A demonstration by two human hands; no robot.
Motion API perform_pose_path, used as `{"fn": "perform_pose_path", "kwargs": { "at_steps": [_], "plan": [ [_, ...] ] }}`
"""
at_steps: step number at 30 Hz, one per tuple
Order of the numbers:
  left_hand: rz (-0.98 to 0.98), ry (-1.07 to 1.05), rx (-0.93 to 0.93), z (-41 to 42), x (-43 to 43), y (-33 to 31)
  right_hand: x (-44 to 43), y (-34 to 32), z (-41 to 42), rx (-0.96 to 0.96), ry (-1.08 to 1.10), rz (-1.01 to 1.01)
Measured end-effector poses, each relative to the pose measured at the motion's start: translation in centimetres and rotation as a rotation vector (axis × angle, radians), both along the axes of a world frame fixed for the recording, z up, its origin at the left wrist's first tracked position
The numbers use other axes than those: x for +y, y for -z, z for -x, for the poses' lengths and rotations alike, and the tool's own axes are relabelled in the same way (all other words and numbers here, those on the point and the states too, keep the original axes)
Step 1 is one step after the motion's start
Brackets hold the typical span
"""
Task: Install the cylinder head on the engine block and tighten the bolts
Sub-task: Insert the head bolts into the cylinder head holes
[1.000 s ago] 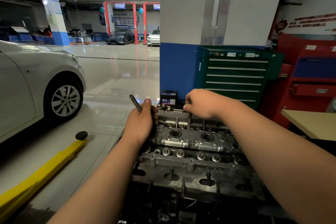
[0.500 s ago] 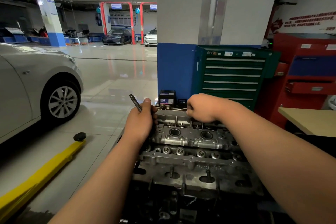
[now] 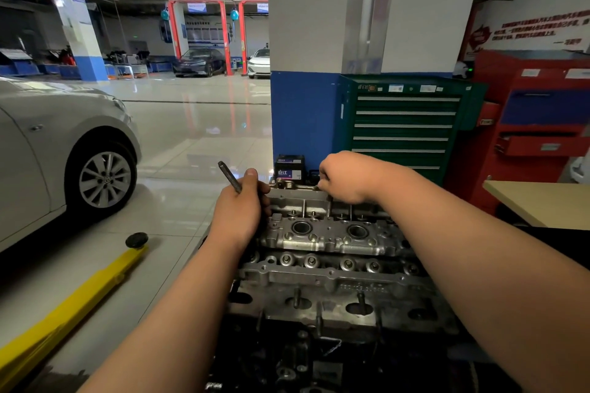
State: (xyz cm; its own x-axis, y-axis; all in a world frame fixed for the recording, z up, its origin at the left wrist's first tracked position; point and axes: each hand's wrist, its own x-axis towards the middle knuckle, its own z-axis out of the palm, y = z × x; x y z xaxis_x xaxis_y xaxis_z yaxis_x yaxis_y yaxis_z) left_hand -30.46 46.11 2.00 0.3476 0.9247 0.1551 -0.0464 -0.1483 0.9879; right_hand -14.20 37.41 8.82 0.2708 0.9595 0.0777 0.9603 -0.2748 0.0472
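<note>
With the cylinder head (image 3: 332, 234) seated, I reckon I'm hand-threading: left hand (image 3: 238, 214) grips a bolt (image 3: 228, 175), right hand (image 3: 346, 177) curled at the far edge, grasp unseen; next, start it straight.

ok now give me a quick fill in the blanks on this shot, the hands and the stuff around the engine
1. The left hand grips a long ____, threaded end up.
2. The right hand is at the ____ edge of the cylinder head.
3. The drawered tool cabinet is ____.
4. The lift arm at the left is ____.
Missing words: bolt, far, green, yellow.
</note>
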Motion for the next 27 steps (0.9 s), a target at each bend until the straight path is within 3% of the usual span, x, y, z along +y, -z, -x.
{"fn": "perform_pose_path", "kwargs": {
  "at_steps": [3, 9, 12, 20, 23, 27],
  "plan": [
    [0.022, 0.007, -0.022, 0.0, -0.1, -0.1, -0.4, 0.7, -0.1, 0.001, -0.007, 0.05],
    [0.036, 0.012, -0.031, -0.1, 0.0, 0.0, -0.8, -0.3, 0.0, -0.001, -0.041, -0.08],
    [0.051, 0.018, -0.04, -0.1, 0.0, 0.1, -0.2, 0.1, 0.5, -0.034, -0.026, 0.014],
    [0.02, 0.009, -0.022, 0.0, 0.1, 0.1, 0.2, 3.7, -0.1, 0.163, 0.031, 0.134],
    [0.008, 0.001, -0.011, 0.0, 0.1, 0.2, -0.1, 2.7, -0.3, 0.248, 0.061, 0.086],
    [0.023, 0.004, -0.019, -0.1, 0.2, 0.3, -0.8, 0.7, -0.2, 0.106, 0.055, 0.115]
  ]
}}
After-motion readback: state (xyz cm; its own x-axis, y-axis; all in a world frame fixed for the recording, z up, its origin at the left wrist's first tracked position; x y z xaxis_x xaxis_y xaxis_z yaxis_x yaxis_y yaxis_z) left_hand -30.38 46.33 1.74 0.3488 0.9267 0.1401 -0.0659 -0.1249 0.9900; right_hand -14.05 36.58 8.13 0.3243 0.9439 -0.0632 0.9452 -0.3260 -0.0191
